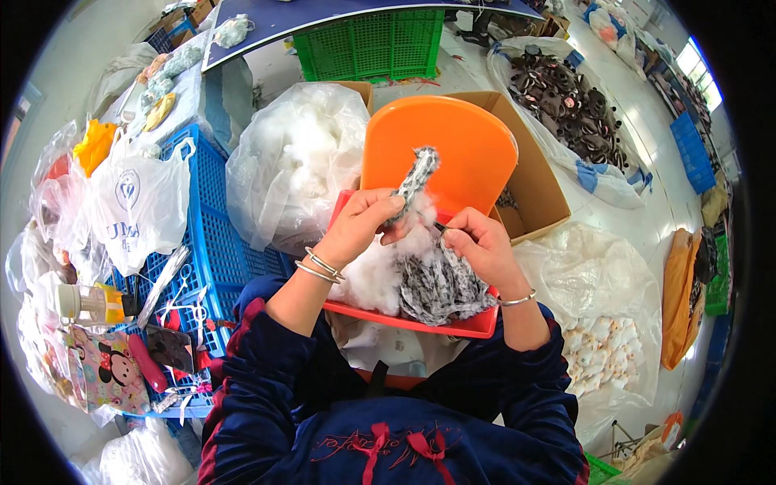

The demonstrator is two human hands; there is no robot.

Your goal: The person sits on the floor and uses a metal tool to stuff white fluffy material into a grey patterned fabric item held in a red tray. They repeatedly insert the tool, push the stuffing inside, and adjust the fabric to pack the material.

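Observation:
A narrow tube of grey and white plush (pixel 419 174) stands upright in my left hand (pixel 365 220), its fingers closed round the lower end. My right hand (pixel 483 249) pinches a thin dark stick-like tool (pixel 440 227), its tip close to white stuffing at the plush tube's base. Below both hands, a red tray (pixel 478 325) rests over my lap. Loose white stuffing (pixel 368 279) fills its left part, and a heap of similar grey plush pieces (pixel 444 287) lies in the right part.
An orange chair (pixel 440 145) stands just ahead, before a cardboard box (pixel 529 174). At left are a bag of stuffing (pixel 303 149) and a blue crate (pixel 214 234) with scissors (pixel 198 311) and a phone (pixel 170 347). Bags of dark pieces (pixel 566 105) and white pieces (pixel 602 347) lie right.

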